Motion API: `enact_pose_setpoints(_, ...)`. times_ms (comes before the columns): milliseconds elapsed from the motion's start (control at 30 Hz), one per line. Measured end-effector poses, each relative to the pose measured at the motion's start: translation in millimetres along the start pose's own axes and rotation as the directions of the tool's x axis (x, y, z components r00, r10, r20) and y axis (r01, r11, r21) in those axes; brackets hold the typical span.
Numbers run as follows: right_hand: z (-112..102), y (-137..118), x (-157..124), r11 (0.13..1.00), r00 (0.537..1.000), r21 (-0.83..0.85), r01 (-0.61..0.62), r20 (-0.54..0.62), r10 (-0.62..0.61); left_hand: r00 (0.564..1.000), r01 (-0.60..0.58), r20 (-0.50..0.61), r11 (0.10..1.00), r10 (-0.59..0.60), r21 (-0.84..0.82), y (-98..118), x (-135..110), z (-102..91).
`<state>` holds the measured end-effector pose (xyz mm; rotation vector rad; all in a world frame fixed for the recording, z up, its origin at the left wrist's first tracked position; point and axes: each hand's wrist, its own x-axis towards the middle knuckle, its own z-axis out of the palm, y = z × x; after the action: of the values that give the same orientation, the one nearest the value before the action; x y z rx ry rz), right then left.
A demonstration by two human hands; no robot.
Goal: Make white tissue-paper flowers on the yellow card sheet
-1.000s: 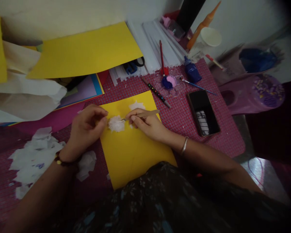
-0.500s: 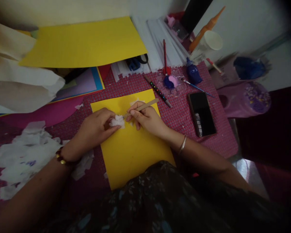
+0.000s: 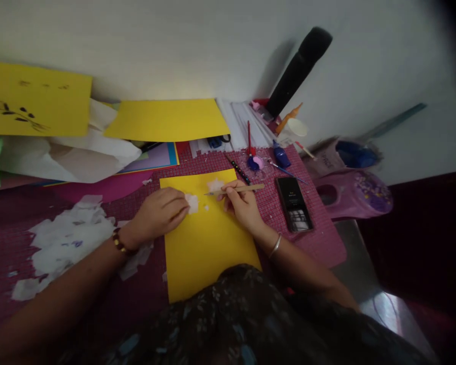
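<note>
My left hand [image 3: 161,210] has its fingers pressed together at the edge of a white tissue piece [image 3: 192,203], gripping it low over the yellow sheet [image 3: 201,248]. In my right hand [image 3: 243,205] is a slim wooden-handled tool [image 3: 247,188], held like a pen. Its thin tip points left, a little apart from the tissue. A second white tissue patch [image 3: 215,184] lies near the sheet's top edge, partly behind the tool and hand. One tiny white scrap [image 3: 206,207] rests between the hands.
Torn white tissue [image 3: 72,238] is heaped at left. A phone [image 3: 294,205], a blue paint bottle [image 3: 281,154], a paint palette [image 3: 255,163] and a patterned pen [image 3: 239,170] lie at right. Behind stand yellow card [image 3: 171,119] and crumpled paper [image 3: 61,157].
The view has tilted up, showing more wall. My right hand has drawn the tool's tip back from the tissue, and my left fingers have closed together at its edge. The phone screen has lit up.
</note>
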<state>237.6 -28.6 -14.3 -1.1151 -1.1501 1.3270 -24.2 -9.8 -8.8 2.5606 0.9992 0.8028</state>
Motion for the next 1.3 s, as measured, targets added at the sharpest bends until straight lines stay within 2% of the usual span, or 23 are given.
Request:
enact_pose_setpoints(33,-3,-3,-2,1.0,1.0,-0.005,0.007,-0.003,-0.007,0.998,-0.037,0.043,0.999,0.036,0.028,3,-1,1.7)
enact_pose_setpoints(100,-8,-8,-7,1.0,1.0,-0.014,0.014,0.007,-0.014,0.989,-0.037,0.145,0.995,0.023,0.096,7,-4,7.8)
enact_pose_setpoints(200,-12,-10,-16,1.0,0.999,-0.004,0.009,0.039,-0.009,0.962,0.08,0.239,0.974,-0.131,0.21,7,-8,20.0)
enact_pose_setpoints(267,-12,-6,-20,1.0,0.998,0.017,-0.004,0.064,0.003,0.943,0.158,0.26,0.967,-0.208,0.199,6,-7,24.2)
enact_pose_setpoints(367,-9,4,-20,0.997,0.994,0.057,-0.045,0.099,0.039,0.914,0.346,0.216,0.938,-0.344,0.031,8,-1,12.9)
enact_pose_setpoints(433,-7,12,-17,0.993,0.991,0.092,-0.075,0.114,0.065,0.854,0.519,0.064,0.852,-0.515,-0.072,15,1,-10.5)
enact_pose_setpoints(467,-6,16,-16,0.99,0.989,0.112,-0.085,0.127,0.071,0.813,0.578,-0.022,0.81,-0.582,-0.098,21,-2,-25.8)
enact_pose_setpoints(533,-7,21,-15,0.985,0.985,0.15,-0.087,0.161,0.063,0.684,0.671,-0.239,0.723,-0.69,-0.167,39,-16,-57.3)
enact_pose_setpoints(567,-9,22,-15,0.983,0.982,0.161,-0.083,0.182,0.053,0.567,0.677,-0.365,0.67,-0.738,-0.304,50,-26,-70.4)
enact_pose_setpoints(600,-11,23,-16,0.983,0.98,0.167,-0.077,0.194,0.044,0.473,0.658,-0.442,0.64,-0.762,-0.398,63,-37,-80.2)
enact_pose_setpoints(633,-14,23,-16,0.984,0.981,0.167,-0.068,0.192,0.035,0.385,0.658,-0.503,0.612,-0.774,-0.438,75,-48,-86.1)
enact_pose_setpoints(667,-16,22,-17,0.985,0.984,0.164,-0.057,0.177,0.028,0.316,0.659,-0.537,0.588,-0.782,-0.469,88,-58,-88.0)
enact_pose_setpoints(733,-20,21,-19,0.988,0.991,0.152,-0.036,0.131,0.016,0.242,0.697,-0.554,0.54,-0.796,-0.472,110,-73,-81.1)
enact_pose_setpoints(800,-21,21,-21,0.991,0.995,0.133,-0.01,0.104,-0.004,0.221,0.736,-0.531,0.497,-0.818,-0.459,127,-86,-64.9)
enact_pose_setpoints(900,-21,22,-23,0.995,0.991,0.092,0.025,0.13,-0.037,0.259,0.792,-0.453,0.456,-0.853,-0.406,141,-106,-39.0)
enact_pose_setpoints(967,-22,23,-22,0.996,0.989,0.082,0.028,0.141,-0.04,0.333,0.824,-0.389,0.466,-0.859,-0.323,141,-122,-30.2)
enact_pose_setpoints(1000,-24,23,-21,0.996,0.989,0.083,0.021,0.144,-0.033,0.39,0.829,-0.353,0.491,-0.85,-0.267,138,-130,-29.7)
enact_pose_setpoints(1067,-27,22,-17,0.996,0.989,0.089,0.003,0.148,-0.016,0.55,0.795,-0.265,0.594,-0.792,-0.123,125,-145,-35.9)
enact_pose_setpoints(1133,-30,20,-13,0.996,0.991,0.095,-0.002,0.136,-0.011,0.727,0.683,-0.142,0.729,-0.672,0.044,104,-155,-48.1)
enact_pose_setpoints(1167,-31,20,-12,0.995,0.994,0.097,0.005,0.111,-0.016,0.801,0.599,-0.065,0.792,-0.595,0.121,92,-156,-54.6)
enact_pose_setpoints(1200,-31,19,-12,0.996,0.997,0.093,0.01,0.077,-0.017,0.858,0.502,0.016,0.845,-0.513,0.185,81,-156,-60.4)
enact_pose_setpoints(1233,-31,18,-12,0.997,0.999,0.075,0.013,0.036,-0.015,0.897,0.402,0.095,0.886,-0.431,0.23,70,-155,-65.1)
enact_pose_setpoints(1300,-28,16,-14,1.0,0.999,0.027,-0.006,-0.053,0.008,0.938,0.212,0.219,0.945,-0.268,0.249,52,-149,-70.0)
